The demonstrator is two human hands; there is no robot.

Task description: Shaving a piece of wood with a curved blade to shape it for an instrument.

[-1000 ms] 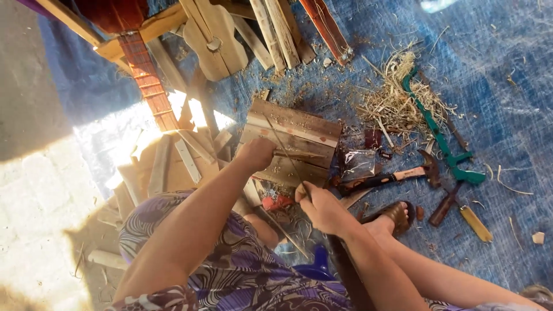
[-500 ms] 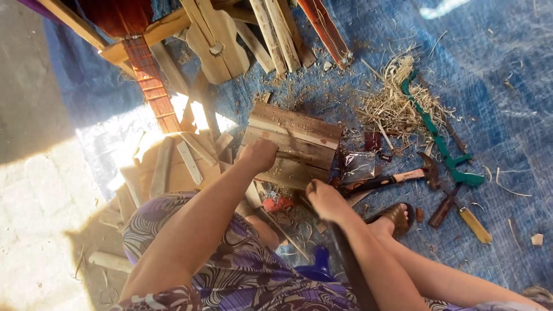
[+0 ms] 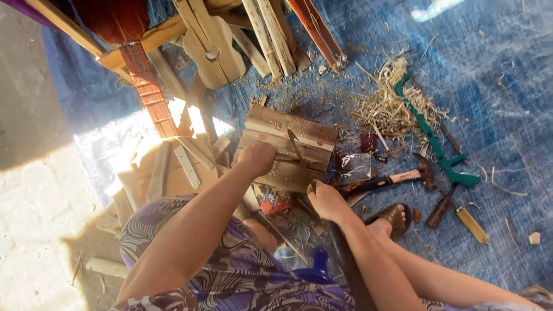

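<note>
Shifted apart, left hand (image 3: 257,159) clenches stick (image 3: 288,158) on board (image 3: 288,151); right hand (image 3: 325,200) grip unclear; blue tarp (image 3: 489,86).

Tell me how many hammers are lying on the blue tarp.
1: a claw hammer with a red and black handle lies just right of the right hand, beside the sandalled foot. Others may be hidden under scraps.

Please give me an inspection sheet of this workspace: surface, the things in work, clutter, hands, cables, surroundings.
Surface: blue tarp on the ground, strewn with chips.
Job's things: wooden board block; a thin strip lies across it.
Clutter: hammer, green tool, shavings pile, plastic bag, wood offcuts.
Hands: left hand closed on the board's near part; right hand fisted at its edge, grip contents unclear.
Cables: nothing seen.
Surroundings: wooden instrument parts, pale paved floor.
</note>
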